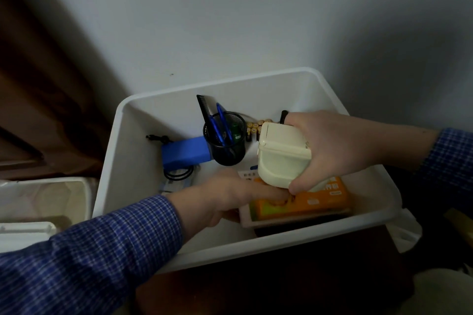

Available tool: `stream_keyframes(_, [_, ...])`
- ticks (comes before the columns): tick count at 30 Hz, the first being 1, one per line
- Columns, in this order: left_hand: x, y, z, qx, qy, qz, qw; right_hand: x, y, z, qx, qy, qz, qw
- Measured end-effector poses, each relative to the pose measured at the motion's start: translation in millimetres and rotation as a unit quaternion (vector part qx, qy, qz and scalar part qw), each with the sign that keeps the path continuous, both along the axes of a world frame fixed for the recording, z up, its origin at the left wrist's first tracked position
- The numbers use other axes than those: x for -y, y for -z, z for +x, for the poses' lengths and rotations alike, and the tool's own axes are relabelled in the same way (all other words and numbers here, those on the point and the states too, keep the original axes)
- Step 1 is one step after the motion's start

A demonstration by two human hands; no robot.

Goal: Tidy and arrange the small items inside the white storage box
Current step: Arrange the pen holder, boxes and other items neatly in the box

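White storage box [133, 135] sits by the wall. Nearest, the left hand [220, 197] reaches under the orange packet [307, 199], its fingers hidden, so its hold cannot be told. The right hand [340, 146] clasps a cream case [281, 153] lifted above, likely making room. Farther back, a mesh cup [226, 143] holds blue pens [221, 123] beside a blue block [184, 152] and batteries [253, 128].

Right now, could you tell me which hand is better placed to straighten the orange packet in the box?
The left hand: its fingers already touch the orange packet, while the right hand grips the cream device above it.
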State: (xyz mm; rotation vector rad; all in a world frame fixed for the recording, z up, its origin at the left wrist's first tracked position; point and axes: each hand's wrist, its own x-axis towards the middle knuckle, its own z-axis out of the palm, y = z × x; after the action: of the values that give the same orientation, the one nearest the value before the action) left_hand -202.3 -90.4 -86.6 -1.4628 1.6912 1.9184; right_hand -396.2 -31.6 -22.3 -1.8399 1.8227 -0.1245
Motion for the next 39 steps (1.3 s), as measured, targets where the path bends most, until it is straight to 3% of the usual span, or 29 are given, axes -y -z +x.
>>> stream_keyframes(6, [16.2,-16.2,18.9,-0.123,-0.016,0.085,0.989,5.7,-17.9,-5.8,0.029,0.053,-0.003,0.998])
stream_keyframes(11, [64.4,-49.7,69.3,-0.184,0.076,0.067,0.978,13.0,-32.9,-6.8,0.093,0.099,-0.005,0.991])
stream_keyframes(18, [78.8,-58.9,109.0,-0.098,0.12,0.077,0.985,22.2,-23.1,13.7,0.078,0.075,-0.01,0.994])
stream_keyframes(21, [71.1,-56.7,110.6,0.001,0.144,-0.046,0.988,23.1,-20.3,19.4,0.065,0.059,-0.016,0.996])
stream_keyframes(23, [70.3,-60.4,110.6,0.082,0.221,-0.158,0.959,24.0,-20.6,22.5,0.067,0.057,-0.011,0.996])
stream_keyframes(25, [70.8,-67.6,106.4,0.154,0.307,-0.187,0.921,24.7,-21.1,23.7,0.065,0.054,-0.003,0.996])
stream_keyframes(33, [93.1,-57.9,67.4,0.262,0.517,-0.096,0.809,26.9,-14.0,21.1,0.031,0.039,-0.011,0.999])
stream_keyframes(39, [79.8,-29.8,54.7,0.32,0.578,-0.101,0.744,26.7,-5.6,24.7,0.058,0.038,-0.004,0.998])
